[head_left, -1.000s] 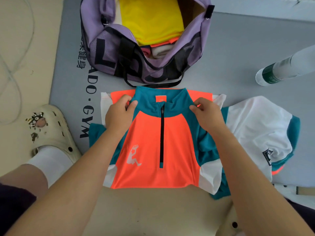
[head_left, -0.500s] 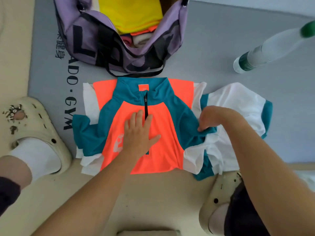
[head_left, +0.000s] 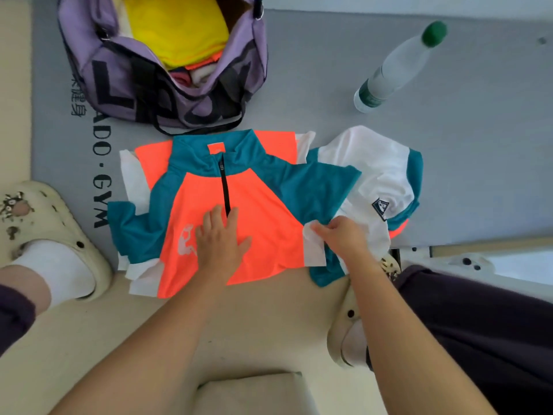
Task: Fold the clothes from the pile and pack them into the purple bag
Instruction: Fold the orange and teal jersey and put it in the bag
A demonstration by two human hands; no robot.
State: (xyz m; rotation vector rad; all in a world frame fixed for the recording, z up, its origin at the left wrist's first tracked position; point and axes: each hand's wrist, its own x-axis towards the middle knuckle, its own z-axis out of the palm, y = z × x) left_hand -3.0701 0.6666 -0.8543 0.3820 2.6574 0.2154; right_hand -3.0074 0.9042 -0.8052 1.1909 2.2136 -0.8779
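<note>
Just below the open purple fabric bag, the orange-and-teal zip-neck shirt lies flat, pinned by the flat-fingered left hand so the right hand, pinching its white sleeve edge, can fold it inward.

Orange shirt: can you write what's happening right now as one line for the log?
step: folding orange shirt | left hand: flat on chest | right hand: pinching right sleeve | purple bag: open

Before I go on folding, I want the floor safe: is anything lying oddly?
The water bottle lies on its side on the grey mat, right of the purple bag. Its green cap is on; no spill shows.
</note>
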